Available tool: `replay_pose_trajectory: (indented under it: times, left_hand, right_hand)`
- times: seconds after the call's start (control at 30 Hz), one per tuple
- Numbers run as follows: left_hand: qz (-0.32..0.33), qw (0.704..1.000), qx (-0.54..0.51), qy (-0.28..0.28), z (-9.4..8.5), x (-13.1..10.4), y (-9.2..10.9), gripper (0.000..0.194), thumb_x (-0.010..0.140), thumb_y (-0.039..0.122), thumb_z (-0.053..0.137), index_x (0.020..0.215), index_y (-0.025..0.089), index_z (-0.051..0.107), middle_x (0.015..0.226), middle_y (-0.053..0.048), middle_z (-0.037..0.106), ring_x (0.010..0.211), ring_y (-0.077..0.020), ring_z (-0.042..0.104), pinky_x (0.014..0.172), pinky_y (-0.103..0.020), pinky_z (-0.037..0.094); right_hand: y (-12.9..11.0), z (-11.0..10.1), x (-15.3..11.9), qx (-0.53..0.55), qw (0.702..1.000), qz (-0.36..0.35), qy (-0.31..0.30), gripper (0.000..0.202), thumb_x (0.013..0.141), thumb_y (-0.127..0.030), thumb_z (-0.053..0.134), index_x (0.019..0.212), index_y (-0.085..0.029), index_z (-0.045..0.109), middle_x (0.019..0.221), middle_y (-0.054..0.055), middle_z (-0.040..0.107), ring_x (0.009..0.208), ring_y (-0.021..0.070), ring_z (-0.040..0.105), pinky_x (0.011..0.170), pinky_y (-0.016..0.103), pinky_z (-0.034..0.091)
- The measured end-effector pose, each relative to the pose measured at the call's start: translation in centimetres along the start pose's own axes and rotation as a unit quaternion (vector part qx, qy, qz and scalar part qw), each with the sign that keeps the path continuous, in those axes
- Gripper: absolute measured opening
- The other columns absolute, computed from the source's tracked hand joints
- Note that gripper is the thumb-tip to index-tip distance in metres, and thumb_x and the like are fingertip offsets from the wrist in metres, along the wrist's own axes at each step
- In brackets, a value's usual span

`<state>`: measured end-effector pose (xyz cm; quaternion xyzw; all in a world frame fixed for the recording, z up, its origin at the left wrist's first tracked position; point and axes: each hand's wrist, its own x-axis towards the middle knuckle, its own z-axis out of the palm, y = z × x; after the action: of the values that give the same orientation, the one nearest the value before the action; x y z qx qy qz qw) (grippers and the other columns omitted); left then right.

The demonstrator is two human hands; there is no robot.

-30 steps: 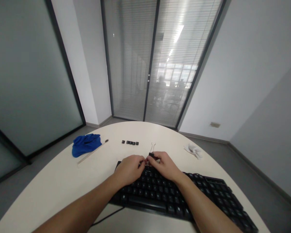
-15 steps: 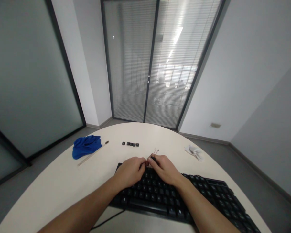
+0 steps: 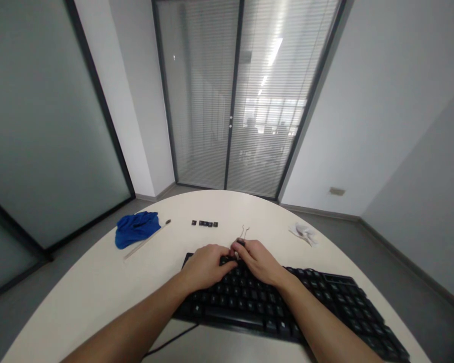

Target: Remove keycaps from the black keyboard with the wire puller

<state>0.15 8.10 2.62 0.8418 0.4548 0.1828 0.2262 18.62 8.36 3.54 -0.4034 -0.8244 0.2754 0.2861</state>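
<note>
A black keyboard (image 3: 242, 307) lies across the near part of the table, with both hands over its upper left area. My left hand (image 3: 208, 264) rests on the keys, thumb and forefinger apart; no object shows between them. Close beside it, my right hand (image 3: 255, 259) is closed round the dark handle of a wire key puller (image 3: 243, 233), whose two thin prongs point away toward the far side. Several small black keycaps (image 3: 205, 223) sit in a row beyond the keyboard.
A blue cloth (image 3: 136, 229) and a thin wooden brush (image 3: 147, 240) lie at the left of the round pale table (image 3: 87, 302). On the right is a crumpled white cloth (image 3: 303, 233). A black cable (image 3: 172, 341) runs from the keyboard's near edge.
My left thumb has stretched out to the right and moved apart from the forefinger. My right hand has stayed closed on the puller. The view has shifted slightly.
</note>
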Motion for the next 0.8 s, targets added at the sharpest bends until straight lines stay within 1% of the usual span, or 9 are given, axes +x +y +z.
replay_pose_trajectory:
  times: [0.07,0.17,0.23,0.27,0.37,0.47,0.63,0.73,0.8]
  left_hand:
    - [0.0,1.0,-0.017,0.004,-0.08,-0.01,0.08,0.029,0.088,0.045,0.052,0.098,0.025,0.071,0.096,-0.003,0.074,0.09,-0.0237,0.066,0.077,-0.03,0.046]
    - [0.005,0.999,-0.033,0.025,-0.19,-0.05,0.35,0.033,0.093,0.045,0.045,0.097,0.025,0.07,0.09,-0.002,0.074,0.083,-0.0215,0.067,0.074,-0.028,0.045]
    - [0.011,0.999,-0.033,0.042,-0.18,-0.07,0.45,0.033,0.093,0.044,0.045,0.097,0.024,0.07,0.09,-0.002,0.074,0.083,-0.0212,0.066,0.075,-0.028,0.045]
    - [0.013,0.998,-0.035,0.048,-0.13,-0.07,0.45,0.031,0.092,0.043,0.046,0.098,0.024,0.07,0.091,-0.003,0.074,0.085,-0.0213,0.066,0.075,-0.028,0.045]
    - [0.011,0.996,-0.06,0.061,0.1,-0.04,0.24,0.03,0.092,0.041,0.047,0.108,0.024,0.067,0.096,-0.004,0.074,0.087,-0.0214,0.067,0.075,-0.028,0.046]
    - [0.006,0.995,-0.073,0.071,0.34,0.04,0.02,0.031,0.093,0.038,0.046,0.113,0.023,0.065,0.096,-0.005,0.073,0.087,-0.0221,0.067,0.078,-0.029,0.047]
    - [0.013,0.994,-0.071,0.082,0.48,0.12,-0.01,0.028,0.095,0.033,0.043,0.105,0.021,0.065,0.093,-0.006,0.072,0.087,-0.0224,0.066,0.079,-0.03,0.047]
    - [0.021,0.993,-0.084,0.086,0.37,0.1,0.0,0.026,0.095,0.03,0.042,0.101,0.02,0.065,0.091,-0.006,0.072,0.086,-0.0218,0.065,0.078,-0.029,0.047]
    - [0.033,0.99,-0.108,0.086,0.28,0.11,-0.02,0.026,0.094,0.03,0.042,0.099,0.02,0.067,0.092,-0.006,0.072,0.087,-0.0216,0.064,0.081,-0.029,0.047]
  right_hand:
    - [0.13,-0.09,-0.03,0.028,0.999,0.009,0.016,0.042,0.1,-0.043,0.033,0.08,-0.018,0.062,0.072,0.001,0.06,0.071,0.0149,0.056,0.07,0.025,0.04]
    - [0.44,-0.18,-0.06,0.09,0.992,0.051,0.07,0.045,0.099,-0.048,0.03,0.083,-0.018,0.06,0.059,-0.004,0.047,0.057,0.0122,0.046,0.058,0.023,0.036]
    - [0.64,-0.19,-0.06,0.122,0.987,0.069,0.081,0.047,0.098,-0.052,0.03,0.084,-0.018,0.06,0.055,-0.006,0.039,0.052,0.0111,0.039,0.052,0.022,0.032]
    - [0.71,-0.18,-0.04,0.132,0.986,0.069,0.078,0.047,0.098,-0.053,0.031,0.084,-0.018,0.06,0.054,-0.006,0.038,0.051,0.0108,0.038,0.051,0.022,0.031]
    - [0.81,-0.16,0.04,0.143,0.985,0.059,0.074,0.047,0.097,-0.053,0.033,0.087,-0.017,0.061,0.056,-0.005,0.04,0.053,0.0106,0.038,0.052,0.022,0.03]
    - [0.79,-0.19,0.1,0.13,0.989,0.049,0.056,0.047,0.097,-0.053,0.035,0.083,-0.017,0.061,0.06,-0.004,0.044,0.056,0.0107,0.042,0.055,0.023,0.034]
    - [0.8,-0.24,0.09,0.106,0.993,0.042,0.021,0.052,0.098,-0.051,0.033,0.07,-0.016,0.058,0.059,-0.003,0.05,0.059,0.0113,0.048,0.062,0.024,0.038]
    - [0.78,-0.3,0.12,0.119,0.992,0.031,0.004,0.055,0.098,-0.052,0.032,0.063,-0.017,0.056,0.059,-0.002,0.051,0.06,0.0116,0.05,0.064,0.024,0.04]
    - [0.74,-0.37,0.16,0.129,0.991,0.027,-0.005,0.057,0.098,-0.053,0.032,0.062,-0.016,0.056,0.058,-0.002,0.051,0.059,0.0118,0.051,0.065,0.024,0.04]
